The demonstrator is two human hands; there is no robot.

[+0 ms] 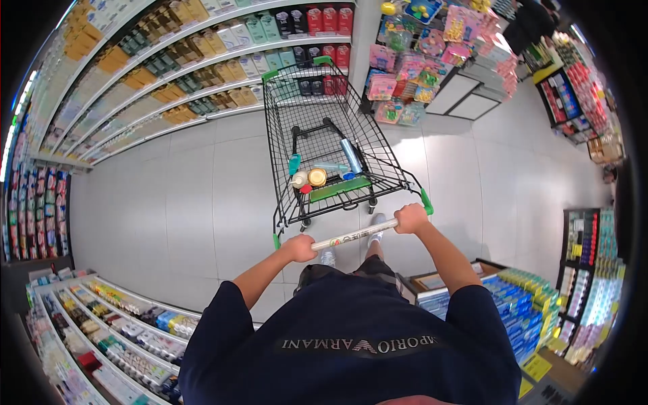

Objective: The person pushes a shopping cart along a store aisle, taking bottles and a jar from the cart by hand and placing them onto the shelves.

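We have the cart (329,123) at twelve o'clock, its handle (349,236) across our front, with our left grip (299,248) clenched round the seven o'clock end and our right grip (411,218) clenched round the five o'clock end. Its far rim points toward the shelves of bottles (260,30); we cannot tell how much gap is left, so a straight hard push could knock those bottles. At one o'clock hang the toy packs (398,77), and if we swing the front that way too sharply, the wire corner could snag one. Our goods lie loose at the near end: the gold-lidded jar (316,177) just beside the pump bottle (300,179), the silvery-blue cylinder (351,156) leaning to their right. A sudden stop could send them sliding and press the pump. Our shoe (379,226) is close behind the wheels, so pulling back abruptly could catch our toes, while the blue boxes (513,310) at four o'clock could catch an elbow
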